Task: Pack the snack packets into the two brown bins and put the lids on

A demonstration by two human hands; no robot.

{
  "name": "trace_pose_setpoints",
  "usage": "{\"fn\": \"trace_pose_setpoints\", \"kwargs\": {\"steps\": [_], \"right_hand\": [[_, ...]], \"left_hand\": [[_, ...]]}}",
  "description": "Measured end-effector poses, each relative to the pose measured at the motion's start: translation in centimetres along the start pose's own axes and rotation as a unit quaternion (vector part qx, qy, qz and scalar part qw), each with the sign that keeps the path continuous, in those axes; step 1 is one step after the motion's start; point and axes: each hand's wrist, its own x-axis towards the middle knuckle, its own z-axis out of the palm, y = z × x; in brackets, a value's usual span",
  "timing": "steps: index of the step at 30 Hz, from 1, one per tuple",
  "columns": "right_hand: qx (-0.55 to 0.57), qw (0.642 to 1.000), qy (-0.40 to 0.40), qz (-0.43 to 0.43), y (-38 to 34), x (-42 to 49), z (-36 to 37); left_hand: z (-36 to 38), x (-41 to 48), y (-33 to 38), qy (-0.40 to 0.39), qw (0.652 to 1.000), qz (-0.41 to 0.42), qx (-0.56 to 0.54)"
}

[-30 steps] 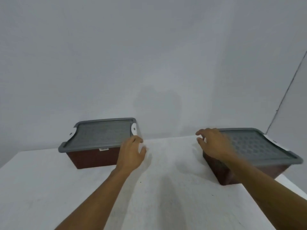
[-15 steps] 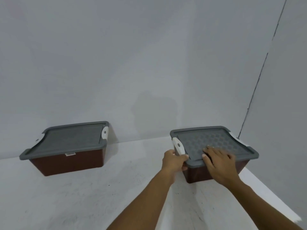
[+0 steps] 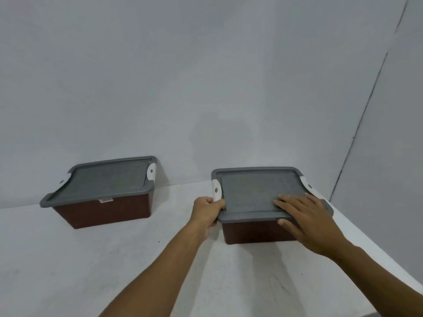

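Two brown bins with grey lids and white side latches stand on a white table. The left bin point(image 3: 104, 210) sits by the back wall with its grey lid point(image 3: 107, 183) on it and no hand near it. The right bin point(image 3: 254, 231) stands near the table's right edge under its own grey lid point(image 3: 250, 191). My left hand point(image 3: 206, 212) grips that lid's left edge, just below the white latch point(image 3: 216, 189). My right hand point(image 3: 306, 217) lies flat on the lid's front right corner, thumb over the front rim. No snack packets are in view.
The white table point(image 3: 91, 259) ends at a diagonal edge on the right point(image 3: 375, 243). Grey walls rise straight behind the bins, and a corner seam point(image 3: 366, 106) runs up at the right.
The view swung toward the right bin, which now looks squarer to me. My left hand went from the left bin to the right lid's left edge. My right hand slid to the lid's front right corner.
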Motion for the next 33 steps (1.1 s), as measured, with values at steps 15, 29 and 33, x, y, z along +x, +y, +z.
{"fn": "trace_pose_setpoints", "kwargs": {"steps": [15, 29, 33], "right_hand": [[0.025, 0.991, -0.071, -0.112, -11.3, 15.7, 5.0], [0.073, 0.988, -0.12, -0.06, -13.0, 19.8, 6.0], [0.113, 0.993, -0.022, 0.036, -17.3, 17.2, 6.5]], "left_hand": [[-19.7, 3.2, 2.5, 0.212, 0.734, 0.178, 0.62], [-25.1, 7.2, 0.6, 0.101, 0.75, 0.137, 0.64], [-25.9, 6.1, 0.2, 0.077, 0.752, 0.181, 0.629]]}}
